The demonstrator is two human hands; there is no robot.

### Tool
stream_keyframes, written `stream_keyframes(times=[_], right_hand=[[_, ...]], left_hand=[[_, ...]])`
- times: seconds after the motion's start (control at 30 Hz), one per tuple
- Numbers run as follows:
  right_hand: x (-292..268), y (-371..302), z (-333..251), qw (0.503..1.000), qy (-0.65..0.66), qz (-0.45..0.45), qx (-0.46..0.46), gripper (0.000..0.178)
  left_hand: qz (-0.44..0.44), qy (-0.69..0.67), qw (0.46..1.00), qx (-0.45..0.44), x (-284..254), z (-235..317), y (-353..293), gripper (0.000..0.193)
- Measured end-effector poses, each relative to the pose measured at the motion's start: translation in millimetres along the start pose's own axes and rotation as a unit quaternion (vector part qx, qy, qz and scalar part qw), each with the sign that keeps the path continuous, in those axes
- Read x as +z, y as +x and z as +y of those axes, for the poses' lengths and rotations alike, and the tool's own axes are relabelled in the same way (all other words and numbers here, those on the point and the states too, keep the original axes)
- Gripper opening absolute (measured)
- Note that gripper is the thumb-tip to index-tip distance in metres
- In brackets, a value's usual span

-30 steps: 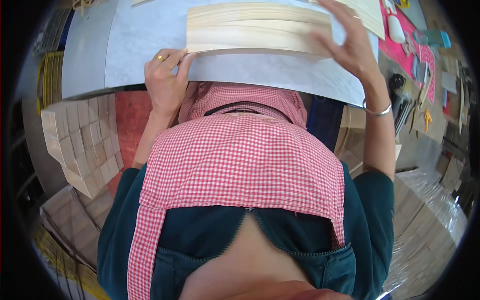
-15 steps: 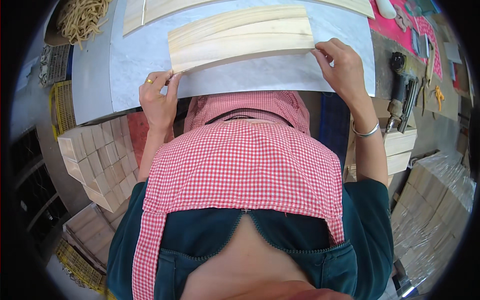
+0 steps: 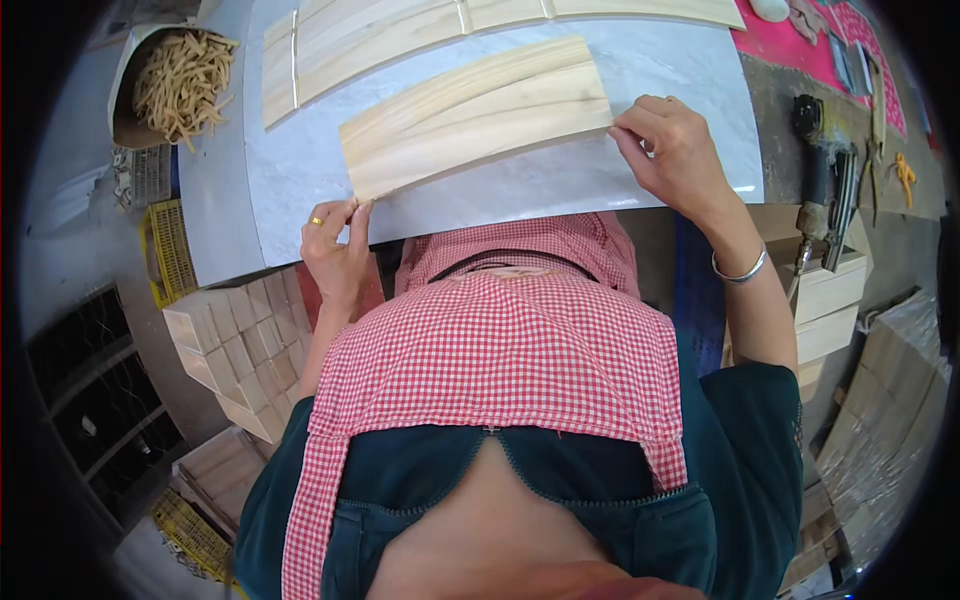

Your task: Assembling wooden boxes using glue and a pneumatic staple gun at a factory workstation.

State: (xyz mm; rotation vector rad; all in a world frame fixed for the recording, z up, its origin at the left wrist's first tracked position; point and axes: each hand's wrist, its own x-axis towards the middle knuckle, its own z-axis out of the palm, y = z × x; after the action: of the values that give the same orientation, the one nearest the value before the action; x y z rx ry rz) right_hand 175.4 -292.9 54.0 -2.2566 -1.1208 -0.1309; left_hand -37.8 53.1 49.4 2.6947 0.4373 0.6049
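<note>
A pale wooden board (image 3: 475, 115) lies at a slant over the grey marbled tabletop (image 3: 560, 175), its right end farther from me than its left. At its near left corner, my left hand (image 3: 337, 250) pinches the edge between thumb and fingers; a gold ring is on one finger. My right hand (image 3: 672, 150) grips the near right corner, its thumb below and curled fingers above. Behind the board, wooden panels (image 3: 375, 45) with light strips across them lie along the table's far side.
A box of thin wooden strips (image 3: 185, 85) stands at the far left. To the right lie a power driver (image 3: 815, 165) and orange-handled pliers (image 3: 905, 178). Stacked wooden boxes (image 3: 245, 340) flank me at left, more (image 3: 830, 300) at right, beside plastic-wrapped wood (image 3: 890, 410).
My view has shifted, showing more of the far panels and the strip box. The board has slid slightly left on the table, with both hands keeping their corners.
</note>
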Motion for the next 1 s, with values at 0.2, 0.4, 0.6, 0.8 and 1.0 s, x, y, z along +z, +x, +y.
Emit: stream_keyframes(times=[0.2,0.4,0.6,0.8,1.0], right_hand=[[-7,6,12,0.977,0.180,0.029,0.112,0.010],[30,37,7,0.956,0.169,0.205,0.127,0.011],[46,48,1,0.951,0.130,0.235,0.156,0.010],[50,50,-7,0.941,0.112,0.246,0.201,0.009],[52,54,-11,0.930,0.134,0.249,0.235,0.007]], left_hand=[[-0.102,-0.003,0.994,-0.033,-30,29,31,0.027],[-0.153,-0.047,0.957,0.243,31,121,87,0.040],[-0.192,-0.044,0.937,0.287,78,142,110,0.044],[-0.214,-0.088,0.939,0.254,87,145,114,0.045],[-0.220,-0.115,0.939,0.239,91,143,117,0.045]])
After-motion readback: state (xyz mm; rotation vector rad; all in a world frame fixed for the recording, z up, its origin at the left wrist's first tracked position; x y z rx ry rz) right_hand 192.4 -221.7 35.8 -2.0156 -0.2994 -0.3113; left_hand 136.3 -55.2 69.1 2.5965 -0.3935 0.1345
